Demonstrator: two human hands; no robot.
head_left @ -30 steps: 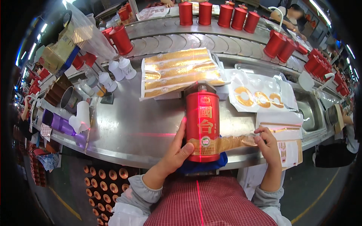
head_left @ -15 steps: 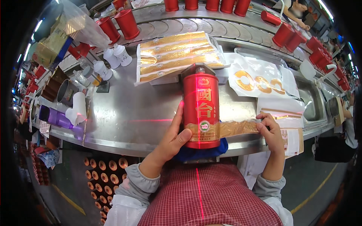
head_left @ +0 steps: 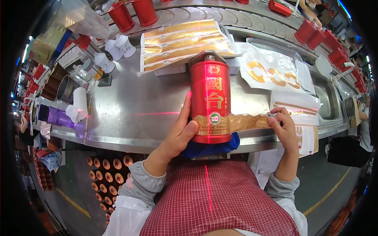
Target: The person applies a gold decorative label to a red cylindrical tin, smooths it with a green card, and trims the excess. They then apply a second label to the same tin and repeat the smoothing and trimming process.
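Observation:
In front of me is a red bottle (head_left: 219, 74) with gold characters and a dark angular piece at its top. My left hand (head_left: 178, 135) grips its left side, thumb on the front and fingers along the edge. A gold label strip (head_left: 249, 122) wraps the lower part of the bottle. Its loose end stretches out to the right, away from the red surface. My right hand (head_left: 284, 129) pinches that end between thumb and fingers. Blue cloth (head_left: 212, 148) lies under the bottle at the bench edge. The bottle's back is hidden.
A sheet of gold strips (head_left: 179, 41) lies behind the bottle, with a sheet of gold ring stickers (head_left: 271, 74) to its right. White bottles (head_left: 125, 46) and a purple bottle (head_left: 61, 116) stand at left. Beyond runs a conveyor (head_left: 204, 15) carrying red bottles. A sink (head_left: 326, 103) is at right.
The whole view has shifted, so the bench and bottle sit higher in the picture. Both hands keep their hold, and the strip still stretches between bottle and right hand.

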